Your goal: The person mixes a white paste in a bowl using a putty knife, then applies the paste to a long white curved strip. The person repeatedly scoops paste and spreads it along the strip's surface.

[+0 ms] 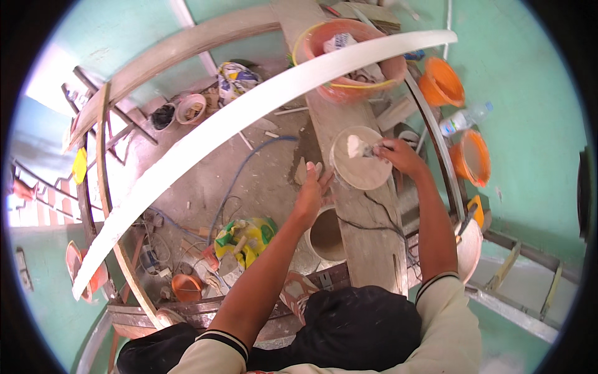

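My right hand (403, 158) grips a putty knife (369, 151), mostly hidden by the fingers, over a round pale bucket (364, 177). White paste (355, 146) lies heaped at the knife's end, inside the bucket. The bucket stands on a wooden plank (364, 252). On its left side my left hand (311, 192) is raised, fingers stretched out and nothing seen in them; whether it touches the rim I cannot tell. A long white strip of moulding (261, 109) runs across the view beyond both hands.
A large orange tub (398, 71) stands on the plank's far end. Orange buckets (441, 82) and a plastic bottle (464, 118) are at right. Below lie a blue hose (233, 177), a yellow-green bag (252, 240) and another bucket (325, 234). A person's hand (25, 190) shows far left.
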The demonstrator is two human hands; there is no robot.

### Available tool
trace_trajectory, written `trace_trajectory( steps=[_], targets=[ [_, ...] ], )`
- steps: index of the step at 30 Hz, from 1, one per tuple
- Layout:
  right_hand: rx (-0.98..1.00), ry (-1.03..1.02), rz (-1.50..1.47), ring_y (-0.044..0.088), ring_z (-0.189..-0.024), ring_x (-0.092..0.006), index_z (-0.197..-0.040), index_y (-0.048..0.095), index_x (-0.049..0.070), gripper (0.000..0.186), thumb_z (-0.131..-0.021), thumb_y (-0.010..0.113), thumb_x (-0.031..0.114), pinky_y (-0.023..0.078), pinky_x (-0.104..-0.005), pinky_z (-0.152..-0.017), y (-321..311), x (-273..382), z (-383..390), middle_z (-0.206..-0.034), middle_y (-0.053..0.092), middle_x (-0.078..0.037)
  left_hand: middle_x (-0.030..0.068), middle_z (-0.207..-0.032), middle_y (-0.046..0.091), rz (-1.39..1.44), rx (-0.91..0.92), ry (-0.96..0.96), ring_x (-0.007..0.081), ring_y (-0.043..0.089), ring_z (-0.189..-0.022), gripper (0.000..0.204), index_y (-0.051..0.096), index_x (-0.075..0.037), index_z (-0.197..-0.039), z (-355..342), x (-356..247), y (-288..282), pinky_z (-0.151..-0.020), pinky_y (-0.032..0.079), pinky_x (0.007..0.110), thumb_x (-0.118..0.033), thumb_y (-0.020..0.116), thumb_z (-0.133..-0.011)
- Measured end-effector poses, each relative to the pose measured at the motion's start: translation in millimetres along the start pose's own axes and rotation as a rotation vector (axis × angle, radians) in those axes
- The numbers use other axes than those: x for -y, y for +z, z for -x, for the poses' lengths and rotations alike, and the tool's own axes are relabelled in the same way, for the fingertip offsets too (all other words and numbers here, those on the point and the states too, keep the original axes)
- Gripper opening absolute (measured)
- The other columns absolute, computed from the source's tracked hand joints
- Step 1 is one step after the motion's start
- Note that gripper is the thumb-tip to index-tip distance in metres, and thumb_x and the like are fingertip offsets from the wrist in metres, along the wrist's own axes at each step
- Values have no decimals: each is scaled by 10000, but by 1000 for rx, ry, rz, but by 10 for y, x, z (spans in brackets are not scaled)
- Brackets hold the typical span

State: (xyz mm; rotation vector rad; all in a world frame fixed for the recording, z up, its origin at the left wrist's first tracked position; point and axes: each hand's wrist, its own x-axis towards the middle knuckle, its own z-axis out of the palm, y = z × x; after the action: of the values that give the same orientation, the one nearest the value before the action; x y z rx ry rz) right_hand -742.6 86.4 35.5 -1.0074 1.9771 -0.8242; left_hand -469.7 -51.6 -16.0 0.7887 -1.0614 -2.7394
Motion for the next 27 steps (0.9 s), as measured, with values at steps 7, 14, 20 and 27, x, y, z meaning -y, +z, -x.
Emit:
trace_trajectory(
  steps=[7,14,20,27],
  targets=[
    [-57,39,-244,533,-759,-77,-1111,687,10,226,-1023,632,210,451,-265,-699,940,946,240,-841,611,19,170,-1467,540,241,-573,430,290,544,-1336,921,283,-41,-1604,865,-791,-850,-1129,402,469,-762,271,-1030],
    [17,64,-626,513,-727,-67,-1175,670,36,220,-1038,616,199,439,-254,-675,2588,1102,-845,-824,578,30,88,-1351,587,460,-701,728,226,599,-1204,523,468,-75,-1429,1443,-1474,-1344,-1067,490,438,-456,558,-1082],
    [-6,-303,-910,615,-1008,-190,-1274,640,14,308,-1042,611,215,493,-335,-926,3617,1502,-2026,-1077,664,-98,30,-1202,590,612,-730,765,191,598,-1119,300,510,-81,-1328,1510,-1598,-1495,-1017,521,404,-229,596,-1083],
    [205,-603,-600,601,-1195,-229,-1321,634,0,370,-1056,584,253,463,-366,-1054,3885,1757,-2424,-1279,662,-128,29,-1210,597,604,-688,709,187,608,-1102,256,516,-100,-1317,1482,-1650,-1475,-986,539,393,-202,578,-1090]
  ],
)
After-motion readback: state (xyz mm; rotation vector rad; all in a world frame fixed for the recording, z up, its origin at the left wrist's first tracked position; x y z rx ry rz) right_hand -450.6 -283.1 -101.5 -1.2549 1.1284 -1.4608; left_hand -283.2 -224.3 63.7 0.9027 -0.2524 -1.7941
